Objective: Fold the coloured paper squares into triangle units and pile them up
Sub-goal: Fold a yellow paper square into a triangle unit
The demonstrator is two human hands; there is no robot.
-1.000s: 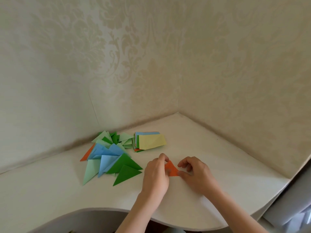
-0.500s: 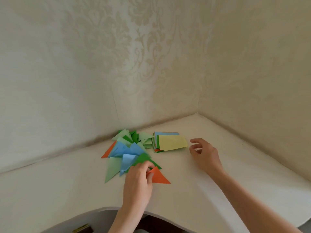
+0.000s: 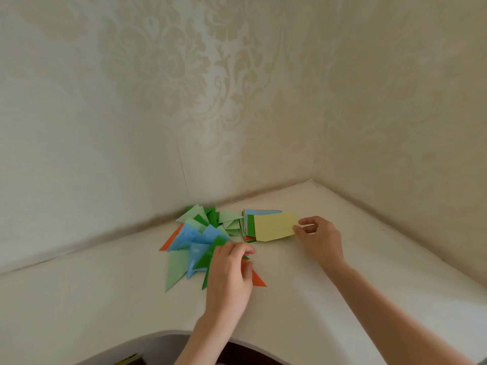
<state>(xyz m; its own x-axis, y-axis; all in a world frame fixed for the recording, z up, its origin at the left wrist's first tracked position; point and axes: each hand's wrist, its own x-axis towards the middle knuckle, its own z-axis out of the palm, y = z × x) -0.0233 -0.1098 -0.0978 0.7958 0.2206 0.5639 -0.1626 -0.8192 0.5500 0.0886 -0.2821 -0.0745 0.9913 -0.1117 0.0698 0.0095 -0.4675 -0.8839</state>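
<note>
A loose pile of folded triangle units (image 3: 196,241) in green, pale green, blue and orange lies on the white table near the wall. My left hand (image 3: 230,275) rests at the pile's right edge, its curled fingers over the orange triangle (image 3: 257,280), whose tip pokes out beneath the hand. To the right sits a stack of unfolded coloured papers (image 3: 249,222). The top yellow sheet (image 3: 274,226) juts out to the right, and my right hand (image 3: 320,238) pinches its right edge between thumb and fingers.
The white table (image 3: 105,299) fits into a corner of two patterned walls, with a curved cut-out at its front edge (image 3: 168,334). A wall seam runs down behind the pile. The table surface stretches out to the right of my right arm.
My left hand carried the orange triangle from the table's middle leftward to the pile. My right hand let go of it, reached to the paper stack and took hold of the yellow sheet.
</note>
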